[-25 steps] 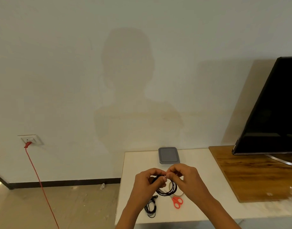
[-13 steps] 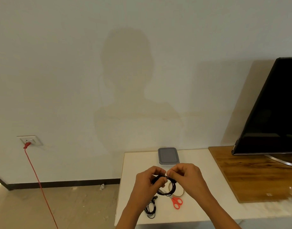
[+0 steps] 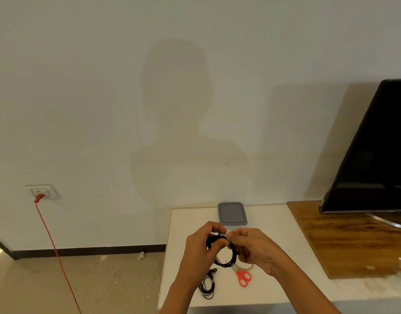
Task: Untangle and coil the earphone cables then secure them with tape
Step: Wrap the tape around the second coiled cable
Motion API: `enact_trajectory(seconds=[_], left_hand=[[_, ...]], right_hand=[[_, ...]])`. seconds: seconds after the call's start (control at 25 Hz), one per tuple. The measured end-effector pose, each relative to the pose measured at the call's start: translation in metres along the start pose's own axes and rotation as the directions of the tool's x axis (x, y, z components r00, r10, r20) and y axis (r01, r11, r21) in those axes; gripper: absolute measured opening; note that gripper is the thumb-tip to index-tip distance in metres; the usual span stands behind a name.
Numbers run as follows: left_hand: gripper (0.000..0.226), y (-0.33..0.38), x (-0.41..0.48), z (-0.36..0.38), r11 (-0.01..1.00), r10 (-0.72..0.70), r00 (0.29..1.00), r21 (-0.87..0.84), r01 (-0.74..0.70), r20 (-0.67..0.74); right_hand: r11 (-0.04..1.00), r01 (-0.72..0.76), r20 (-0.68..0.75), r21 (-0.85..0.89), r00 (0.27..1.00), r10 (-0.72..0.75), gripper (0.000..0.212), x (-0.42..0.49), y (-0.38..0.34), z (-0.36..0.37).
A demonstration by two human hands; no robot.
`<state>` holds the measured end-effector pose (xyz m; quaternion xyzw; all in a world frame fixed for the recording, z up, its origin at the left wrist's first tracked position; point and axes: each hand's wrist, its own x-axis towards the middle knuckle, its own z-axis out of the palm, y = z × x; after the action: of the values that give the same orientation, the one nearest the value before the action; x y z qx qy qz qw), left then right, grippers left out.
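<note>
Far left, off the bench: wall socket [image 3: 43, 193] with a red plug in it; a red cord [image 3: 52, 245] runs down from it to the floor.

White bench [image 3: 186, 223], far edge against the wall. Near its near edge, towards the near-left corner, we log a second earphone bundle [image 3: 207, 287]: black, in loose loops, lying flat, with no hand on it.

Left hand [image 3: 201, 248]: its forearm comes up across the near edge. The back of the hand faces the camera and the fingers are curled. Thumb and forefinger pinch the upper left of the coiled earphone cable [image 3: 226, 259].

The coil hangs as a round black loop under both sets of fingertips, over the middle of the bench. We cannot tell whether its lower arc touches the surface.

Right hand [image 3: 256, 250]: forearm enters from the near right, fingers curled inward. Its fingertips meet the left hand's at the top of the coil and pinch the cable there.

Orange-handled scissors [image 3: 243, 277] lie flat just right of the loose bundle, handles towards the near edge. A pale tape roll [image 3: 247, 267] is mostly hidden beneath the right hand. A grey lidded box [image 3: 232, 213] sits at the far edge.

Right of the bench: a wooden board [image 3: 344, 241] and a dark screen [image 3: 371, 155].
</note>
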<state>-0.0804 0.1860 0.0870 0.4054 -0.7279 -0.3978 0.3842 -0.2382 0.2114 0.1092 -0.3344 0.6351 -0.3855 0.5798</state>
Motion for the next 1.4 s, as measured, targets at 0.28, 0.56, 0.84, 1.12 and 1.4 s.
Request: enact_trajectory(seconds=[0.28,0.56,0.84,1.12,1.4], left_hand=[[0.02,-0.007,0.001,0.0,0.999,-0.042,0.998,-0.018,0.041,-0.046],[0.014,-0.018,0.009,-0.002,0.993,-0.067,0.998,-0.097,0.066,-0.016],[0.024,-0.055,0.005,0.003,0.84,-0.344,0.918,-0.371,0.395,0.198],[0.022,-0.125,0.011,0.014,0.459,-0.673,0.713,-0.647,0.609,0.194],[0.021,-0.215,0.055,0.018,0.567,-0.746,0.666,-0.503,0.652,0.022]], right_hand=[[0.956,0.141,0.052,-0.256,0.99,-0.132,0.02,0.002,0.002,-0.004],[0.932,0.199,0.114,-0.303,0.979,-0.172,0.016,0.016,0.009,-0.003],[0.944,0.204,0.097,-0.26,0.978,-0.185,0.021,0.047,0.038,0.005],[0.995,-0.072,-0.021,0.07,0.997,0.074,0.011,0.11,0.085,0.014],[0.998,0.033,-0.1,-0.048,0.994,-0.037,0.009,0.201,0.12,0.043]])
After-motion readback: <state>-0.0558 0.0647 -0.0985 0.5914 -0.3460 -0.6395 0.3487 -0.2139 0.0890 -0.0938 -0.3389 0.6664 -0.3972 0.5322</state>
